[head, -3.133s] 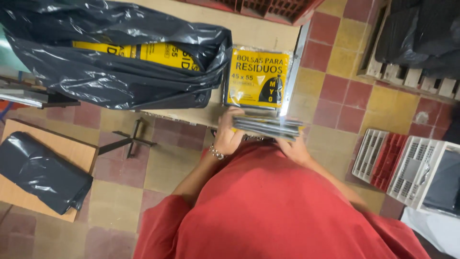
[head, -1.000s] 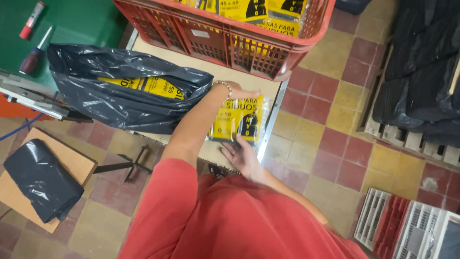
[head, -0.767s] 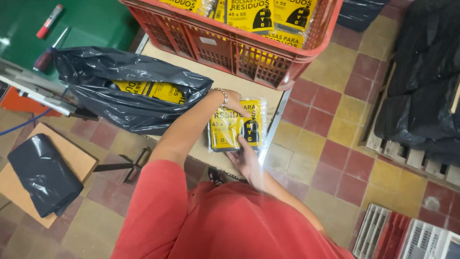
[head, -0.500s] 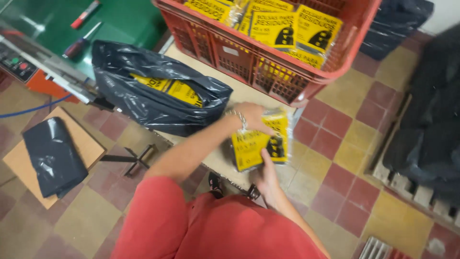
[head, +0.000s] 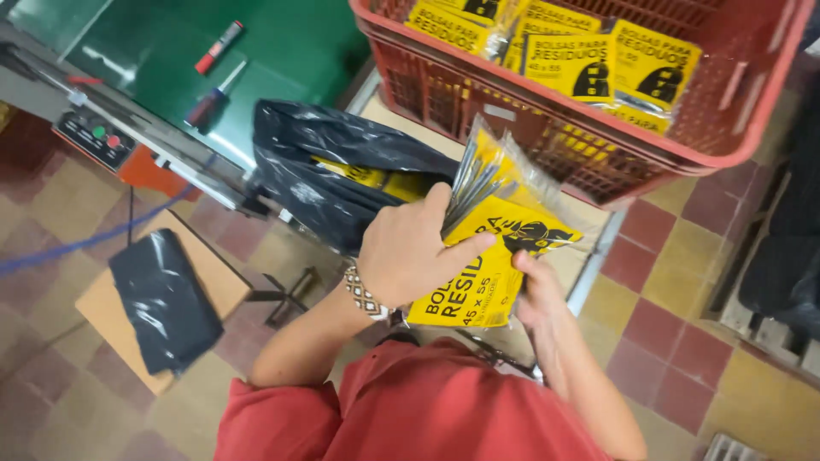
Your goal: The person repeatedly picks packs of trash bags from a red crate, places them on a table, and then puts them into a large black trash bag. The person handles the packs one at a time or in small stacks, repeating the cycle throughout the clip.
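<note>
Left hand (head: 410,252) clamps the upper edge of a stack of yellow bag packets (head: 487,230), thumb across the fanned edges; right hand (head: 534,290) closes on the stack's lower right side, fingers mostly hidden behind it. The stack is held in the air, above the bench (head: 589,230), just below the red crate (head: 581,111) of like packets. Squaring the edges evenly before release seems advisable. A black plastic sack (head: 333,171) lies left; its contents are largely concealed.

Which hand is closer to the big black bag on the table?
Left. The left hand sits right beside the black bag, gripping the yellow packets. The right hand is on the packets' far side.
</note>
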